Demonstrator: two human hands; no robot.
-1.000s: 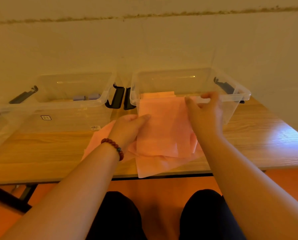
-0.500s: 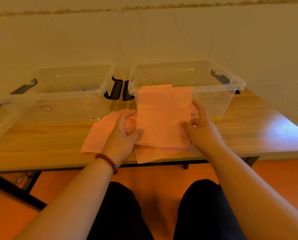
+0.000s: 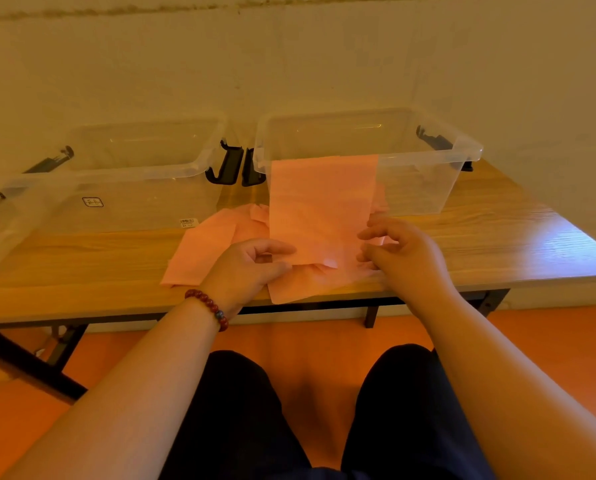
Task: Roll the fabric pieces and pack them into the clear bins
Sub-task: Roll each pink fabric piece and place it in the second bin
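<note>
Fabric piece [image 3: 320,206], pink and rectangular, stands nearly upright between the two hands. Its top edge reaches the front rim of the right clear bin [image 3: 462,150], and its lower end comes down to the counter [image 3: 497,237] near the front edge. The left grip [image 3: 251,268] pinches the sheet's lower left corner between thumb and forefinger, with the other fingers curled under. The right grip [image 3: 403,258] has its fingers curled at the lower right edge, and pink cloth shows between them, so it too holds the sheet. A bracelet [image 3: 208,308] of dark red beads circles the left wrist.

Under and around the hands lies a loose pile of fabric pieces [image 3: 206,251] in the same pink. They spread flat and overlapping to the left of the held sheet, and one of them [image 3: 289,292] hangs a little over the counter's front edge.

The right clear bin sits on the counter just behind the held sheet, which covers part of its front wall. Beside it to the left stands the middle clear bin [image 3: 144,168], with two small stickers on its front wall. Black latches [image 3: 227,168] hang on the facing ends of these two bins, close together. A third clear bin [image 3: 12,216] shows only in part at the far left, nearer the front edge.

Behind the bins rises a pale wall [image 3: 289,64]. Below the counter are the person's knees in dark trousers [image 3: 241,410] and an orange floor [image 3: 12,427].
</note>
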